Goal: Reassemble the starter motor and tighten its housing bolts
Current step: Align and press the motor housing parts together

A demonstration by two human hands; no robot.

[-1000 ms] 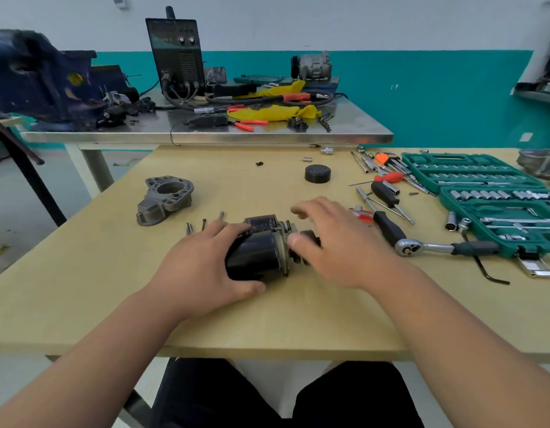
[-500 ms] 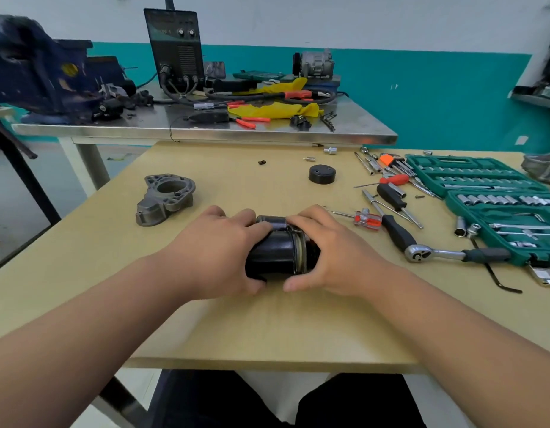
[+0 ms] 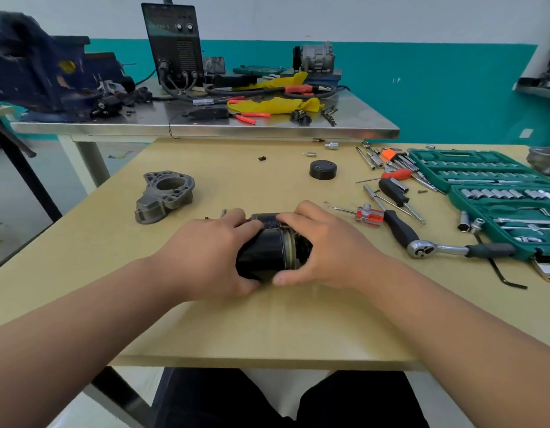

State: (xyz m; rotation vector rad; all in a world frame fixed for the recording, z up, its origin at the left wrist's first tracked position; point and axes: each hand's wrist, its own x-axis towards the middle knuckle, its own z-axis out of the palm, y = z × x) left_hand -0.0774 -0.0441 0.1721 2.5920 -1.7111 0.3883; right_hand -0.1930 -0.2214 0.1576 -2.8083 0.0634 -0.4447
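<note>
Teal-and-white workshop walls back a pale wooden counter (image 3: 205, 329) where a person clamps a black cylindrical starter motor body (image 3: 263, 253) between two bare hands, the motor lying on its side near the counter's front edge. Left hand (image 3: 205, 257) wraps the closed end of the motor, its grip shut around the casing, while right hand (image 3: 326, 248) closes its grip on the brass-ringed open end, apparently to press the two halves together and line them up. Left of the motor and beyond it rests the grey cast-metal nose housing (image 3: 165, 196), not yet fitted; a few loose dark bolts (image 3: 223, 213) lie just behind the left hand, seemingly kept close for the tightening step. Right of the motor wait a chrome ratchet wrench with a black handle (image 3: 453, 249) and an open green socket-set case (image 3: 502, 196), while a round black plastic cap (image 3: 323, 169) sits further back
</note>
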